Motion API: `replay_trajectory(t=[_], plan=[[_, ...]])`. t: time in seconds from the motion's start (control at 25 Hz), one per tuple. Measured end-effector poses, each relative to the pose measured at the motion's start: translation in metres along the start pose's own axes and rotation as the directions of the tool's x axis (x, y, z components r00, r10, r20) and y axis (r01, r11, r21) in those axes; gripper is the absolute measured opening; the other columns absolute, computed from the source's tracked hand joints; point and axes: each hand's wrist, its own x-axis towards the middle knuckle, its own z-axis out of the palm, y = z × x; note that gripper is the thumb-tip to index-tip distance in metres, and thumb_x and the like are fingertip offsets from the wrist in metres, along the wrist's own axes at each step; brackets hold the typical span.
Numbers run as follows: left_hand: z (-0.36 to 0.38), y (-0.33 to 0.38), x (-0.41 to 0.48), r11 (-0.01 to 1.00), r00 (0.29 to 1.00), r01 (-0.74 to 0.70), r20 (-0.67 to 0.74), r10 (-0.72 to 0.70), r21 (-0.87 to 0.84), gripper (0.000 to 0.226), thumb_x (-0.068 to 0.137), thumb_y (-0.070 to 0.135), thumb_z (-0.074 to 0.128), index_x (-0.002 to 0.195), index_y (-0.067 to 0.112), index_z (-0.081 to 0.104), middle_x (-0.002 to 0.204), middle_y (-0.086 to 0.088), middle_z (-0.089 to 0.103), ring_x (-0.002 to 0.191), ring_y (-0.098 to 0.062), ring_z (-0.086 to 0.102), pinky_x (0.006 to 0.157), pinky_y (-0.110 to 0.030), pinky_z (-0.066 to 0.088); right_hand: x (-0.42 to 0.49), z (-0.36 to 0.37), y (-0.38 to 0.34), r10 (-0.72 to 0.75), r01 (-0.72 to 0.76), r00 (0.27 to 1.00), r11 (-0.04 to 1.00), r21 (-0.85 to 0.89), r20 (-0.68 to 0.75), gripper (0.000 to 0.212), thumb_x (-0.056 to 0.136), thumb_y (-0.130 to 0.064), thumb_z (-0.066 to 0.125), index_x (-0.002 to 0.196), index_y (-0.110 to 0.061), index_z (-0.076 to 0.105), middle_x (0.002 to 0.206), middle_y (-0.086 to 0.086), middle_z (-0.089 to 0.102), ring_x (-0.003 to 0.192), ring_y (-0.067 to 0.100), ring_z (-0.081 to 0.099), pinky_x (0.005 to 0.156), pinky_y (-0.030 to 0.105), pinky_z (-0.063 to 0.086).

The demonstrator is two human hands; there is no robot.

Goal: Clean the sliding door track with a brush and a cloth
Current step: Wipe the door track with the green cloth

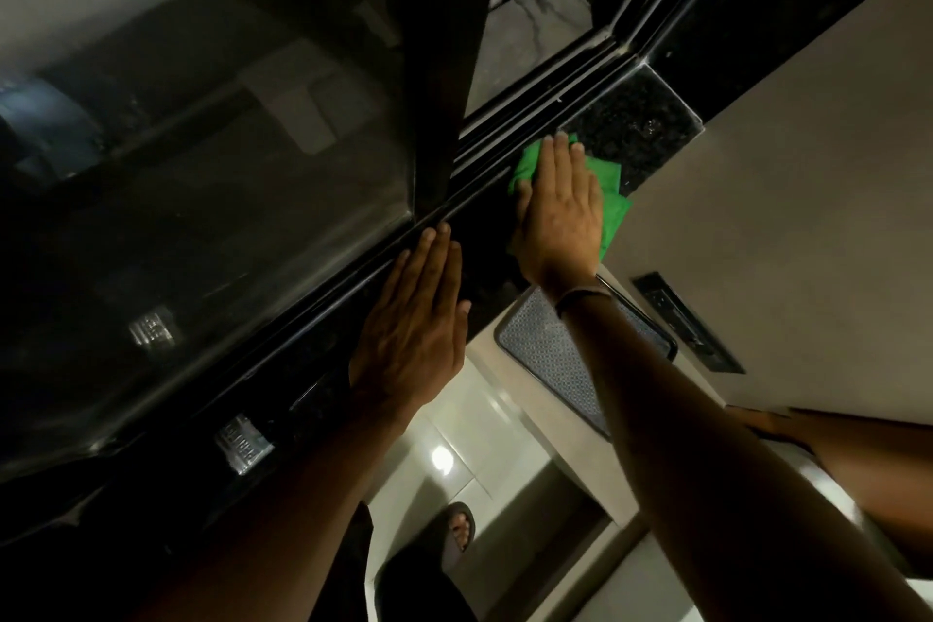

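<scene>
The sliding door track runs diagonally from lower left to upper right as dark parallel rails. A green cloth lies on the black speckled stone sill beside the rails. My right hand presses flat on the cloth, fingers together and pointing up along the track. My left hand lies flat on the sill further down, fingertips touching the nearest rail, holding nothing. No brush is visible.
The dark glass door panel with its frame fills the left. A beige wall is at the right. Below are a grey patterned mat, pale floor tiles and my sandalled foot.
</scene>
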Motion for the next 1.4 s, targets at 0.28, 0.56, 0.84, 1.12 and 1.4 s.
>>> replay_trajectory(t=[0.28, 0.56, 0.84, 1.12, 1.4], plan=[[0.003, 0.010, 0.005, 0.998, 0.998, -0.017, -0.066, 0.021, 0.062, 0.061, 0.107, 0.027, 0.047, 0.159, -0.005, 0.042, 0.171, -0.024, 0.035, 0.162, -0.037, 0.031, 0.132, -0.049, 0.031, 0.019, 0.000, 0.014, 0.107, -0.106, 0.993, 0.994, 0.030, -0.039, 0.064, 0.110, -0.043, 0.020, 0.165, -0.011, 0.014, 0.175, 0.010, 0.011, 0.163, 0.029, 0.008, 0.132, 0.047, 0.011], [0.021, 0.042, 0.096, 0.991, 0.990, -0.133, -0.058, 0.132, -0.011, 0.071, 0.102, 0.023, 0.056, 0.163, -0.004, 0.034, 0.175, -0.022, 0.027, 0.164, -0.035, 0.025, 0.134, -0.046, 0.026, 0.089, -0.016, 0.051, 0.251, -0.251, 0.967, 0.968, 0.010, -0.044, 0.063, 0.111, -0.040, 0.022, 0.166, -0.010, 0.011, 0.175, 0.009, 0.008, 0.163, 0.029, 0.004, 0.132, 0.048, 0.011], [0.032, 0.037, 0.100, 0.984, 0.982, -0.177, -0.059, 0.177, 0.004, 0.066, 0.109, 0.027, 0.037, 0.167, -0.002, 0.023, 0.179, -0.020, 0.016, 0.167, -0.032, 0.013, 0.135, -0.049, 0.025, 0.060, -0.004, 0.052, 0.005, -0.005, 1.000, 1.000, -0.019, -0.028, 0.063, 0.110, -0.041, 0.021, 0.165, -0.011, 0.013, 0.175, 0.010, 0.011, 0.163, 0.028, 0.008, 0.133, 0.047, 0.011], [0.027, 0.037, 0.096, 0.987, 0.984, -0.160, -0.074, 0.161, 0.013, 0.061, 0.111, 0.026, 0.037, 0.166, 0.000, 0.030, 0.177, -0.018, 0.022, 0.167, -0.030, 0.018, 0.135, -0.047, 0.027, 0.071, -0.005, 0.047, 0.139, -0.139, 0.990, 0.990, 0.002, -0.036, 0.065, 0.111, -0.044, 0.020, 0.165, -0.008, 0.011, 0.174, 0.013, 0.010, 0.162, 0.031, 0.007, 0.132, 0.050, 0.011], [0.023, 0.040, 0.098, 0.988, 0.987, -0.152, -0.046, 0.153, 0.026, 0.062, 0.110, 0.027, 0.038, 0.165, -0.001, 0.031, 0.177, -0.018, 0.024, 0.166, -0.031, 0.020, 0.133, -0.049, 0.031, 0.079, -0.007, 0.047, 0.177, -0.178, 0.981, 0.984, -0.001, -0.080, 0.066, 0.110, -0.044, 0.020, 0.165, -0.007, 0.012, 0.174, 0.014, 0.010, 0.162, 0.032, 0.007, 0.132, 0.050, 0.012]])
